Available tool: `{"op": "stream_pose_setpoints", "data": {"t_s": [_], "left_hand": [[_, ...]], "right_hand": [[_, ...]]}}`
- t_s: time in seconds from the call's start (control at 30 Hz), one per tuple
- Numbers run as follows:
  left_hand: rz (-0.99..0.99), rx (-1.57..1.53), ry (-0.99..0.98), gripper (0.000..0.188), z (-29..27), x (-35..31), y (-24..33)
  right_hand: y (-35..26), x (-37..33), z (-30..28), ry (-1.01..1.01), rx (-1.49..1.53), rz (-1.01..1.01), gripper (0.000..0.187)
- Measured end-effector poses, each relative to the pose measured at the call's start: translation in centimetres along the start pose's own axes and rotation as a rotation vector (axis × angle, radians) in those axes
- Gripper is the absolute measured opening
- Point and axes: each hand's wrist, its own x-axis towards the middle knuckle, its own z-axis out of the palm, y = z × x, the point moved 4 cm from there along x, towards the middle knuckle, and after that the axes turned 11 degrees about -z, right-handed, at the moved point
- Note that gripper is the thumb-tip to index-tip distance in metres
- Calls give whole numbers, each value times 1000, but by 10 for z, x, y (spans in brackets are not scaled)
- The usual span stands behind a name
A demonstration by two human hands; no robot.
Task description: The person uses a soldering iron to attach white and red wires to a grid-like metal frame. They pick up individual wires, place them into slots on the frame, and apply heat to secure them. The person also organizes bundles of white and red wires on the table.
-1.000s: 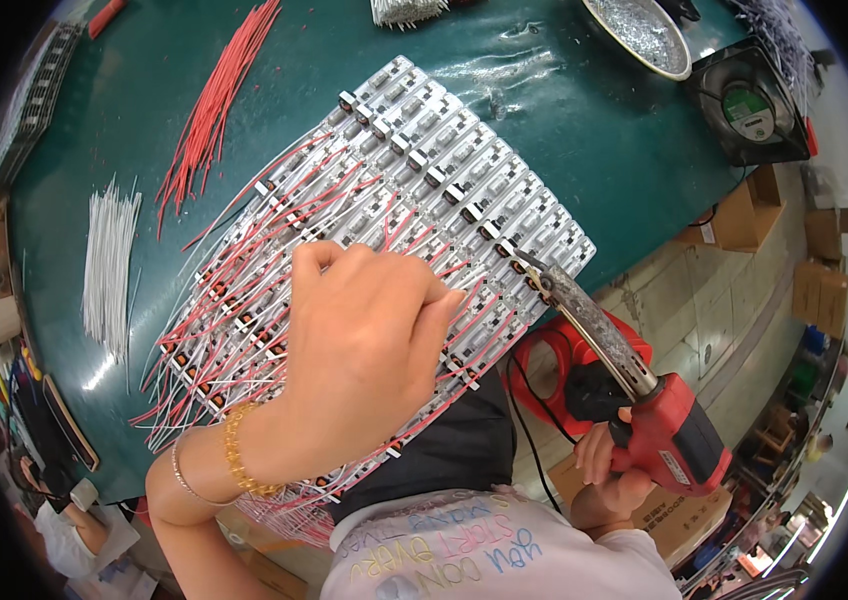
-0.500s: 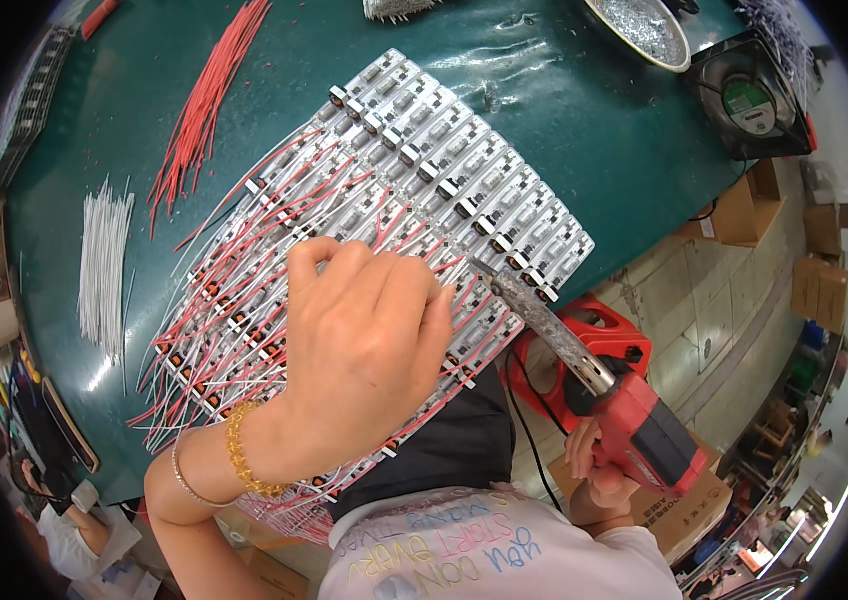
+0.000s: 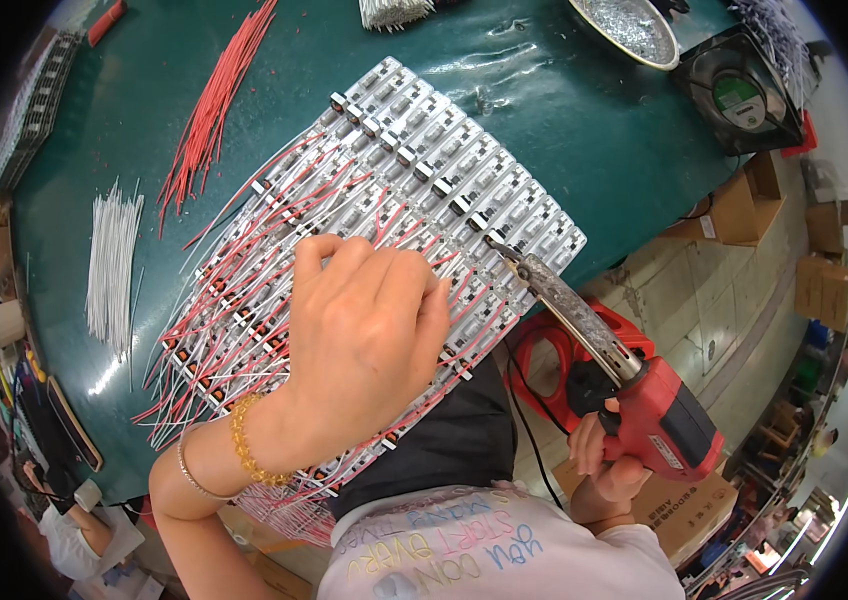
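My left hand (image 3: 364, 325) is above a slab of small clear-and-silver modules (image 3: 479, 150) set in close rows. Its fingers are curled in, and their tips and whatever they pinch are hidden behind the knuckles. Red and white wires (image 3: 244, 270) run from the modules, fanning out to the left under that hand. My right hand (image 3: 604, 465) is wrapped round the handle of a red and black soldering gun (image 3: 669, 425). The gun's narrow tip points up and left, over the modules just right of the last wired ones; whether it touches them I cannot tell.
Bundles of red wires (image 3: 214, 110) and white wires (image 3: 114, 265) lie on the green table (image 3: 294, 60). At the back right are a round dish of metallic bits (image 3: 634, 30) and a black fan (image 3: 739, 100). A red stand (image 3: 544, 375) sits below the table edge, near cardboard boxes (image 3: 739, 205).
The soldering gun has moved right, and its tip has gone slightly up and right, away from the wire ends. My left hand has barely moved. The whole view has shifted a little.
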Motion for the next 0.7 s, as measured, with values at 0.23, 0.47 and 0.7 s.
{"op": "stream_pose_setpoints", "data": {"t_s": [0.23,0.47,0.7], "left_hand": [[112,-12,59,17,-13,0,11],[56,9,9,20,10,-7,12],[59,14,-13,19,10,-6,12]], "right_hand": [[13,-16,-24,-30,159,-126,84],[12,-20,-22,37,143,-132,87],[19,-36,-36,-85,-242,-28,84]]}}
